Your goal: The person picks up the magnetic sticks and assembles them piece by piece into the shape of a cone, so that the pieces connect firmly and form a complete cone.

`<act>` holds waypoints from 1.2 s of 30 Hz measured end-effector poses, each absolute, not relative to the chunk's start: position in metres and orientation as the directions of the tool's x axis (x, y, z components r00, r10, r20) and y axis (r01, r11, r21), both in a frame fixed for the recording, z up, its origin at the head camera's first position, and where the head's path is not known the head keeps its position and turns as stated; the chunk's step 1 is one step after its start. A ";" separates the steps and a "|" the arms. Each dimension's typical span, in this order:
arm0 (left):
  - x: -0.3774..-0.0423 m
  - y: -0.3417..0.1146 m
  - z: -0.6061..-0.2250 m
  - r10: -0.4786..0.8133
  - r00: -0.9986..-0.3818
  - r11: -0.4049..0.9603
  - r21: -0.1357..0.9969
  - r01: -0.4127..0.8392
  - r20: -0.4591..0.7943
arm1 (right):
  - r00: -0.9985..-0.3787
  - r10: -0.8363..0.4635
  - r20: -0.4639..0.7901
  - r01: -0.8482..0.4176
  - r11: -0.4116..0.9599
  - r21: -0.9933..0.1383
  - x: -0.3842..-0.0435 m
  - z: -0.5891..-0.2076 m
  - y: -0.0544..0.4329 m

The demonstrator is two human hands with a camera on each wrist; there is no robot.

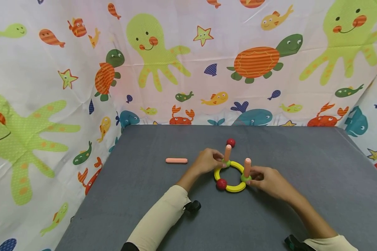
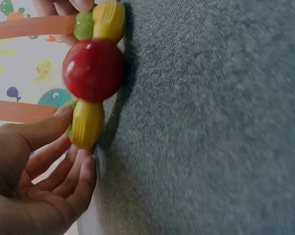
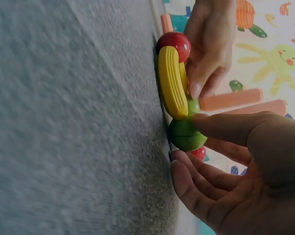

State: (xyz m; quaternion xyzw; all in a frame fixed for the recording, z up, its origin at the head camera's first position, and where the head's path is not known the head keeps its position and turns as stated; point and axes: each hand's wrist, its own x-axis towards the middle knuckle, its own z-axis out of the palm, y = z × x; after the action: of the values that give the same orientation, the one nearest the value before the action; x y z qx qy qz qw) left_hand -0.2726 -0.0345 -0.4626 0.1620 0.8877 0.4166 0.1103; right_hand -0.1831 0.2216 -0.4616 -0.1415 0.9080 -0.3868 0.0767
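Observation:
On the grey table lies a ring of yellow curved pieces (image 1: 235, 188), joined by a red ball (image 1: 221, 184) and two green balls. A salmon-coloured stick (image 1: 227, 152) stands up from the far green ball (image 1: 228, 163), and another stick (image 1: 247, 167) from the right green ball (image 3: 187, 133). My left hand (image 1: 208, 160) pinches the ring at the far green ball, its thumb on top and fingers curled below in the left wrist view. From the right, my right hand (image 1: 270, 180) holds the other green ball between thumb and fingers.
A loose salmon stick (image 1: 176, 160) lies left of my left hand. Behind the ring sits a single red ball (image 1: 230, 142). A curtain (image 1: 176, 42) with sea animals hangs along the back and sides of the table (image 1: 113, 209).

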 end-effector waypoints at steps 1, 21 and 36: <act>-0.273 -0.033 -0.463 0.385 -0.921 0.600 0.774 0.204 -0.056 | -0.948 -0.318 -0.033 -0.196 0.660 -0.726 -0.181 -0.461 0.221; -0.279 -0.007 -0.459 0.440 -0.898 0.625 0.720 0.302 -0.005 | -0.952 -0.305 -0.042 -0.174 0.647 -0.742 -0.171 -0.462 0.197; -0.277 -0.011 -0.462 0.444 -0.895 0.585 0.742 0.327 0.044 | -0.952 -0.301 -0.059 -0.158 0.646 -0.747 -0.174 -0.464 0.198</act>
State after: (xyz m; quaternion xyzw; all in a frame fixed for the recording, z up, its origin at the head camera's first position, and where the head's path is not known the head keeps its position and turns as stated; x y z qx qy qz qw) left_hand -0.2771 -0.0111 -0.4622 0.2174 0.8873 0.4002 0.0734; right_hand -0.1744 0.1977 -0.4635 -0.1273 0.9028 -0.4010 0.0890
